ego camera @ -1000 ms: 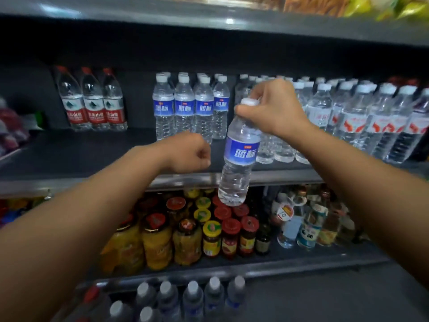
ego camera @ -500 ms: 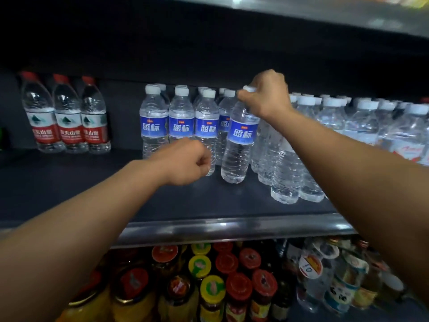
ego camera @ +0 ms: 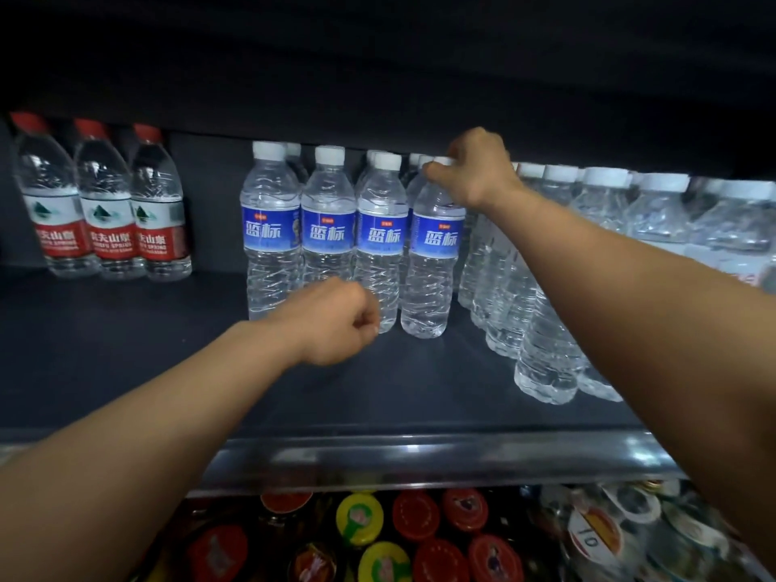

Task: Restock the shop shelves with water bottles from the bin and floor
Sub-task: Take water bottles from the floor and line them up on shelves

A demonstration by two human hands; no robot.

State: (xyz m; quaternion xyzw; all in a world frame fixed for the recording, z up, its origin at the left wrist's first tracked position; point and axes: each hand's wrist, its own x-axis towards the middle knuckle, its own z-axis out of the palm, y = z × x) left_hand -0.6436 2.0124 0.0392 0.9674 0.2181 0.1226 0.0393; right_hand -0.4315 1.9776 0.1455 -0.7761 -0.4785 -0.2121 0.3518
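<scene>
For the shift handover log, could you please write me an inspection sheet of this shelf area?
Surface: dark shop shelf, metal front edge.
Job's things: blue-labelled clear plastic water bottle upright, rightmost in a front row of four alike.
Clutter: three red-labelled water bottles far left; unlabelled-looking clear bottles right; coloured jar lids below.
Grippers: right hand grips that bottle's cap; left hand curled, holding nothing.
Cables: nothing seen.
Surroundings: dark shelf above.
</scene>
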